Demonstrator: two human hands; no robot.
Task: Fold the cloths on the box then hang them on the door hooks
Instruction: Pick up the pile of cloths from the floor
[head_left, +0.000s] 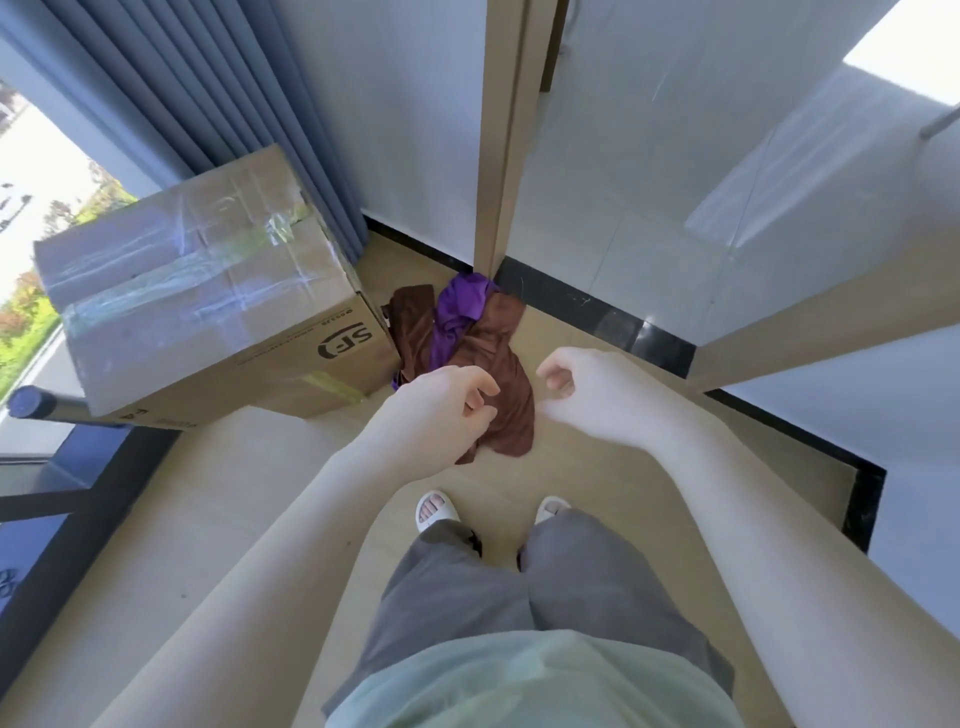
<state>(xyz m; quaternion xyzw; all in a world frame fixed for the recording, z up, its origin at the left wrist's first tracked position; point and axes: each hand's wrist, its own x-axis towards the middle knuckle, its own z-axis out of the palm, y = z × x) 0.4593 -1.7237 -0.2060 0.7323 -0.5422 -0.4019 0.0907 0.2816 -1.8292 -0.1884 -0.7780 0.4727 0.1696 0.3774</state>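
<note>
From the head camera, looking down, both bare forearms reached forward over the pale wood-look floor (260, 519). The left hand (441, 410) hung in front of a crumpled brown cloth (498, 364), fingers loosely curled; its fingertips overlapped the cloth's edge in the picture, but whether they touched or pinched the fabric could not be told. The right hand (587, 389) hung just right of the cloth, fingers loosely curled inward and holding nothing.

The brown cloth lay in a heap on the floor, with a crumpled purple cloth (457, 312) bunched on top of its far part. Both lay between the large taped brown cardboard box (208, 291) on the left and the black skirting (597, 312) on the right, at the foot of a tan wooden door frame post (501, 156). The box stood on the floor with black printed lettering on its near side, its taped top bare of cloths, and the heap lay just beside its right corner.

Blue-grey pleated curtains (208, 88) hung behind the box, with a bright window (31, 208) at far left. Lower in the view showed grey trousers (519, 597), a pale green shirt (519, 686) and white slippers (436, 512).
</note>
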